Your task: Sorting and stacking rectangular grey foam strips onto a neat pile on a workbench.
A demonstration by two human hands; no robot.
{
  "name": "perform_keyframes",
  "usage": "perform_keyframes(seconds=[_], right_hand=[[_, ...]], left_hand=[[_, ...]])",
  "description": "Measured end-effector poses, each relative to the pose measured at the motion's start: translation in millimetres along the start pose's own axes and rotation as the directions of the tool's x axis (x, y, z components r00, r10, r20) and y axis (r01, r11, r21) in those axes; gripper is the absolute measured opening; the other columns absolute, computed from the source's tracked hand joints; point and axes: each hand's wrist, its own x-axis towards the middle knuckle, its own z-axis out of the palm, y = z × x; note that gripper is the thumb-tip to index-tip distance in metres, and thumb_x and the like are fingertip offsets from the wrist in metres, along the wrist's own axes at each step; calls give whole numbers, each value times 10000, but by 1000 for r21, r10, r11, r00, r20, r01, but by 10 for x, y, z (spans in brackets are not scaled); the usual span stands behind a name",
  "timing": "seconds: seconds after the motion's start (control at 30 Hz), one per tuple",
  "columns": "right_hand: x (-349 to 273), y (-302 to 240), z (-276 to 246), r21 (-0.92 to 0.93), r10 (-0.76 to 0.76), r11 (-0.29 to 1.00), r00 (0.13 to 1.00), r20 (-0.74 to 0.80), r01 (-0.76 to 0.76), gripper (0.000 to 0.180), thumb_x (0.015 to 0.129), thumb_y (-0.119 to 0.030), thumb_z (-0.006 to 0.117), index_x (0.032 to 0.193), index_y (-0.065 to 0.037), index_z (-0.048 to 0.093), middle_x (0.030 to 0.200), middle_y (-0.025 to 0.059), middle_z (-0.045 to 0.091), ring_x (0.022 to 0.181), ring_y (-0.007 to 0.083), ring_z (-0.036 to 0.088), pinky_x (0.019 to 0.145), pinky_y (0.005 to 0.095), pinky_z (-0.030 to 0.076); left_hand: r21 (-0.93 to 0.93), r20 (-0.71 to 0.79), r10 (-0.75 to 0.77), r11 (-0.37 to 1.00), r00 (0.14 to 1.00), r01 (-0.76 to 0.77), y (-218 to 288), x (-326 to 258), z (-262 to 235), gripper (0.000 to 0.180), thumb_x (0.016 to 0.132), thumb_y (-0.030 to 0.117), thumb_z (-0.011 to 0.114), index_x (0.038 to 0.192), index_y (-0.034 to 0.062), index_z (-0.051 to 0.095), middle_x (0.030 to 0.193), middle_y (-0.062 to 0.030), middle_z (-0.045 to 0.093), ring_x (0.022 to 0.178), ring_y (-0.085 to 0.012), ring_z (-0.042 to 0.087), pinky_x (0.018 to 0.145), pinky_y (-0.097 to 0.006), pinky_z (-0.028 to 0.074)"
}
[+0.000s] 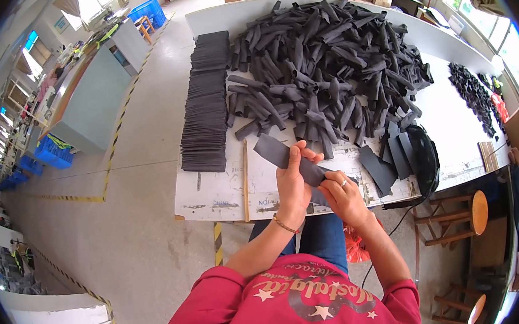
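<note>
**Red shirt [296, 297] nearest, dark strip [313, 173] gripped in both hands over the table's near edge**

The strip slants between the hands, its far end sticking out past the left hand [295, 183]. That hand is closed on it, thumb on top; the right hand [344, 199], with a ring, pinches its nearer part. Whether the strip touches the white table [216, 196] cannot be told.

Just left of it, a thin wooden stick [246, 181] lies on the tabletop. To the right are flat dark pieces [379, 171] beside a black rounded object [425, 163]. Beyond the hands spreads a loose heap of dark curled pieces [331, 63], with a neat row of dark pieces [205, 108] along its left. A wooden stool [479, 212] stands right of the table.
</note>
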Motion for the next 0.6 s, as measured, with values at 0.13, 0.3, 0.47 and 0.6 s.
perform_keyframes(seconds=[0.13, 0.3, 0.47, 0.6], right_hand=[[7, 16, 6, -4, -7, 1000, 1000, 1, 7, 232, 738, 52, 714, 900, 10, 554, 940, 134, 568, 766, 302, 594, 630, 376, 512], [37, 8, 14, 16, 4, 1000, 1000, 18, -5, 220, 739, 52, 708, 897, 13, 561, 943, 141, 578, 794, 314, 605, 654, 378, 523], [64, 12, 32, 20, -2, 1000, 1000, 10, 2, 220, 739, 53, 703, 903, 10, 563, 946, 147, 583, 808, 325, 610, 664, 385, 527], [72, 17, 38, 27, 10, 1000, 1000, 16, -11, 223, 737, 53, 702, 902, 4, 562, 947, 151, 585, 813, 329, 614, 666, 388, 528]], left_hand=[[8, -11, -2, 1000, 1000, 2, -33, -30, 5, 378, 943, 323, 617, 1119, -10, 580, 841, -66, 637, 839, -232, 651, 824, -345, 525], [24, -31, -28, 999, 999, 29, -31, -89, 36, 365, 959, 315, 593, 1117, -13, 574, 865, -84, 651, 877, -249, 660, 847, -365, 523], [-1, -25, -40, 999, 999, 40, -65, -106, 21, 355, 965, 313, 582, 1110, -11, 572, 870, -92, 655, 886, -258, 665, 853, -375, 523], [-18, -1, -48, 999, 999, 48, -77, -101, -6, 344, 967, 307, 579, 1107, -7, 572, 869, -92, 656, 875, -254, 669, 846, -365, 527]])
